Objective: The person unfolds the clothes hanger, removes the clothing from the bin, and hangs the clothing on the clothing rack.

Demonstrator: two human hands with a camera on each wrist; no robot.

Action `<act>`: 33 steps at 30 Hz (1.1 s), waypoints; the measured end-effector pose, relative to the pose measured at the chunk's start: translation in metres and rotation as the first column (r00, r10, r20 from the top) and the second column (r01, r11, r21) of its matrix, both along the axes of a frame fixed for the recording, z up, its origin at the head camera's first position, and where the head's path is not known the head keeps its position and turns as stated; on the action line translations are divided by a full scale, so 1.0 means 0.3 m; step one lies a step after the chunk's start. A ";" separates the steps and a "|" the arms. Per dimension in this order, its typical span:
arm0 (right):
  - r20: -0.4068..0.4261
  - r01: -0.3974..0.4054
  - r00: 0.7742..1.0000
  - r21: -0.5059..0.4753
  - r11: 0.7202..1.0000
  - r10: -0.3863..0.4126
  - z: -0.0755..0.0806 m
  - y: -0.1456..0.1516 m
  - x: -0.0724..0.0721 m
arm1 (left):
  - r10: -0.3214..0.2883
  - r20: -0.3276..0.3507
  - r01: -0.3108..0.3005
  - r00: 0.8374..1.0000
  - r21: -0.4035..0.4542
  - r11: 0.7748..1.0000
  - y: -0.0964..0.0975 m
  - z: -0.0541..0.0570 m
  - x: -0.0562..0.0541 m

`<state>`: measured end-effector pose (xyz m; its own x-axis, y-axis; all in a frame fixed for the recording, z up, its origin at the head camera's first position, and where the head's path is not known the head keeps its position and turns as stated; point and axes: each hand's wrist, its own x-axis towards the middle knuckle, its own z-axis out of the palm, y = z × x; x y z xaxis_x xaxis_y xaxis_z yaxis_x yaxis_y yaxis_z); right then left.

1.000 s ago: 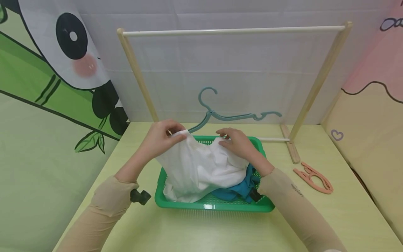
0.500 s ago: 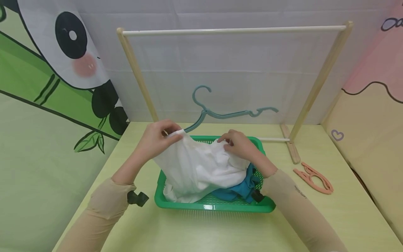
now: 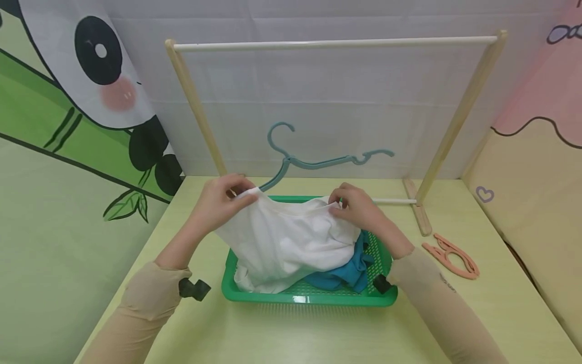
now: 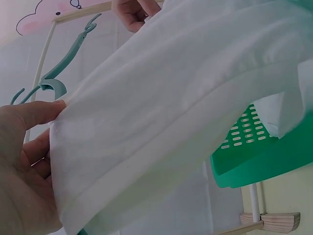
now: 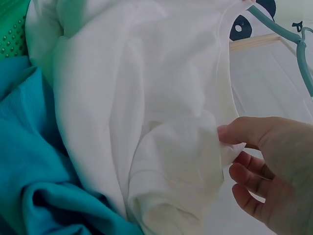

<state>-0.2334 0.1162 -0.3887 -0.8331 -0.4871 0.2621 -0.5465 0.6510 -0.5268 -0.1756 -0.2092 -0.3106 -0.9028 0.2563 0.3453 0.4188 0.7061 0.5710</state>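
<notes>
A white shirt (image 3: 291,237) is drawn up between both hands over the green basket (image 3: 313,300), its neckline stretched across the top. My left hand (image 3: 223,199) pinches its left shoulder, with one arm of a teal clothes hanger (image 3: 313,164) running down into the cloth there. The hanger's hook points up, and its other arm sticks out to the right above the shirt, bare. With thumb and fingers, my right hand (image 3: 356,205) pinches the right side of the neckline; the right wrist view shows a small fold of fabric (image 5: 232,152) there. The hanger's left end is hidden inside the shirt.
A blue garment (image 3: 343,273) lies in the basket under the shirt. Behind stands a rack with a white rail (image 3: 336,44) and wooden posts (image 3: 461,116). An orange folded hanger (image 3: 452,256) rests on the table at the right, near the rack's wooden foot (image 3: 417,207).
My left hand and the hanger have shifted a little left. My right hand has moved right and now pinches the neckline, which is stretched wider.
</notes>
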 end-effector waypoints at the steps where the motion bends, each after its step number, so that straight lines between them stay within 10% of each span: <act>1: 0.002 0.002 1.000 -0.011 1.000 -0.002 0.000 0.006 0.001 | 0.002 -0.003 -0.002 1.000 0.002 1.000 -0.001 -0.001 -0.001; 16: -0.066 0.015 0.997 -0.211 0.977 -0.029 0.013 0.098 0.009 | 0.038 -0.016 -0.038 0.999 0.006 0.999 -0.018 -0.021 -0.009; 26: -0.083 -0.240 0.971 -0.399 0.885 0.225 0.015 0.131 0.004 | 0.063 0.013 -0.063 0.998 0.003 0.998 -0.016 -0.026 -0.020; 33: -0.111 -0.232 0.972 -0.335 0.913 0.206 0.018 0.140 0.004 | 0.063 0.024 -0.063 0.998 0.012 0.998 -0.016 -0.023 -0.022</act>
